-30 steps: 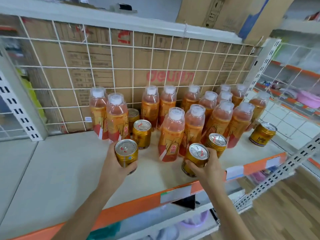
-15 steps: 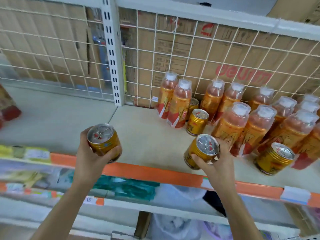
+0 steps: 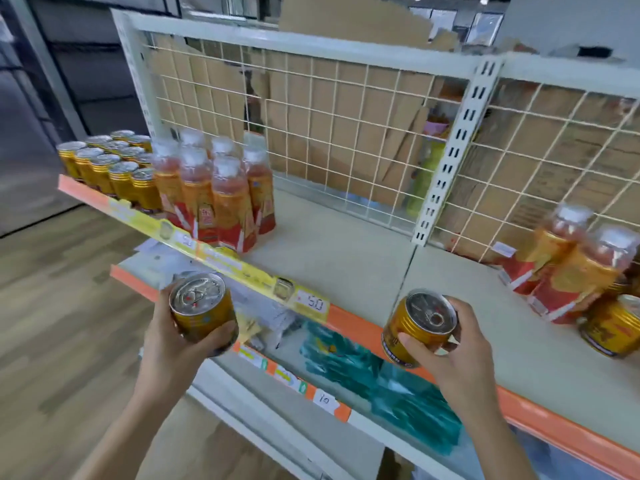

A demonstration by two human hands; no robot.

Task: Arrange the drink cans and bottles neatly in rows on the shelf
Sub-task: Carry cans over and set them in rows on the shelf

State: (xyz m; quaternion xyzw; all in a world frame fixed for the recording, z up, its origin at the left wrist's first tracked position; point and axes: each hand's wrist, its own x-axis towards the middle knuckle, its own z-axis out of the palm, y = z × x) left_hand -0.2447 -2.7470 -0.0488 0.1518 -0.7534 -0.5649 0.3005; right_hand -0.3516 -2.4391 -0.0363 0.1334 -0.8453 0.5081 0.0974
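Left hand [image 3: 169, 344] gripped a gold drink can [image 3: 199, 306] upright, out in front of the shelf [image 3: 346, 258]. Right hand [image 3: 460, 355] curled round a second gold can [image 3: 419, 327], tilted, at the shelf's orange front lip. Both seemed in transit toward the tidy can rows [image 3: 110, 168] far left, beside the lined-up bottles [image 3: 214, 192]. The next move called for reaching left and setting each can upright at a row's end.

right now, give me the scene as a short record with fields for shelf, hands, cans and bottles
shelf: pale board, orange front strip
left hand: grips left can, upright, in front of the shelf edge
right hand: grips right can, tilted, at the shelf front
sorted cans: rows at the left end
sorted bottles: rows just right of them
loose bottles: cluster at far right, stray can in front
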